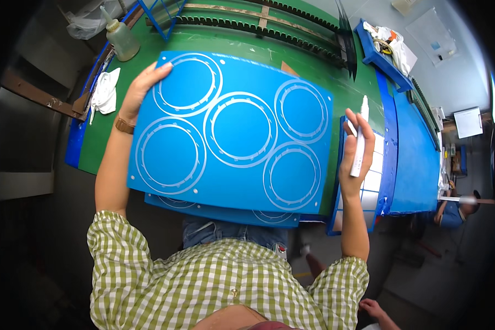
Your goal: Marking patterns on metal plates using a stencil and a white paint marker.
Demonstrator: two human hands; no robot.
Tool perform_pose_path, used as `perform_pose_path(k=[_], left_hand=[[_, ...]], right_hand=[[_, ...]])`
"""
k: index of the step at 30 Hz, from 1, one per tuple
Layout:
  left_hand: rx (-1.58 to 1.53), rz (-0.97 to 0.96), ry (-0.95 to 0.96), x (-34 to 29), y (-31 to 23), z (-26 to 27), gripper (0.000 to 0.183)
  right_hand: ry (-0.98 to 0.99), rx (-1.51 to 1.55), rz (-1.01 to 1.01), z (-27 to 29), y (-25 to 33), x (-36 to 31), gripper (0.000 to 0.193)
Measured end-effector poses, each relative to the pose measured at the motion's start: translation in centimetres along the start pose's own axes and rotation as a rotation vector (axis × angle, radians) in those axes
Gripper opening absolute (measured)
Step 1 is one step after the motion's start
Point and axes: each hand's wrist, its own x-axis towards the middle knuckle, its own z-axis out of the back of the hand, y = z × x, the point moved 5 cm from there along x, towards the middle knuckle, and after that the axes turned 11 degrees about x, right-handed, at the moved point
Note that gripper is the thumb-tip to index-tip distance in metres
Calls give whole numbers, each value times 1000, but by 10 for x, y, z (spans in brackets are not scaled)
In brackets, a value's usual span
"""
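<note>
A blue rectangular panel (241, 179) printed with several pale double rings is held tilted in front of me. My left hand (143, 88) grips its far left edge, thumb on the face and the other fingers hidden behind it. My right hand (360, 146), to the right of the panel and apart from it, holds a white marker pen (358, 154) pointing up between the fingers. Beneath the near edge of the panel shows a second blue panel (225, 216) with similar rings, mostly covered.
The green table (247, 44) carries a slotted rack (258, 26) at the back. A squeeze bottle (122, 41) and a white cloth (104, 93) lie left. A white-gridded blue panel (375, 181) is at right, with a blue tray (385, 55) beyond. Another person (456, 212) is far right.
</note>
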Motion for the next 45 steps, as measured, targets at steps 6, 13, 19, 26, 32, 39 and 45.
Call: perform_pose_path(k=[6,13,19,26,32,39,45], left_hand=[[-107,-42,-23,9,-4,31,35],[-227,-218,71,-1,-18,14,42],[-337,-178,201,-1,-21,1,44],[-295,-90,179,-1,-25,7,48],[-298,-177,122,-9,-21,11,47],[-250,-120,-77,0,-17,24,45],[-223,-168,57,-7,-26,4,48]], right_hand=[[-56,-139,-57,17,-5,-2,27],[-75,-88,-142,24,-12,-12,7],[-87,-76,-144,21,-15,-14,9],[6,-34,-192,11,-13,-14,15],[147,-73,-228,-2,-13,-22,17],[315,-140,-83,-11,-6,-28,26],[370,-140,-45,-13,0,-31,26]])
